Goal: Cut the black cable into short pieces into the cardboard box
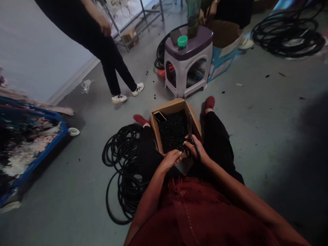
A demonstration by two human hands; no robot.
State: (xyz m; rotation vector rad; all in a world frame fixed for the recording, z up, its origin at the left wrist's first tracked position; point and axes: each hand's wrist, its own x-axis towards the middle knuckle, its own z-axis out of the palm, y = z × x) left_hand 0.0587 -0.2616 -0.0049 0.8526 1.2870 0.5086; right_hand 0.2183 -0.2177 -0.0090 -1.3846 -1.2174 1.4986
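Note:
My right hand is closed around a pair of scissors, whose blades point away from me along the right side of a cardboard box. Close beside it, my left hand is pinched at the box's near edge. A small dark thing seems to lie between the fingertips of both hands, too small to name. Many short black pieces fill the box, and a phone rests on them in its far left corner. Coils of black tubing lie on the floor beside my left leg.
Ahead stands a plastic stool carrying a green cup and a bottle. A blue carton is behind it, near a seated person. Another person stands at left. A blue cart is left; more coils lie far right.

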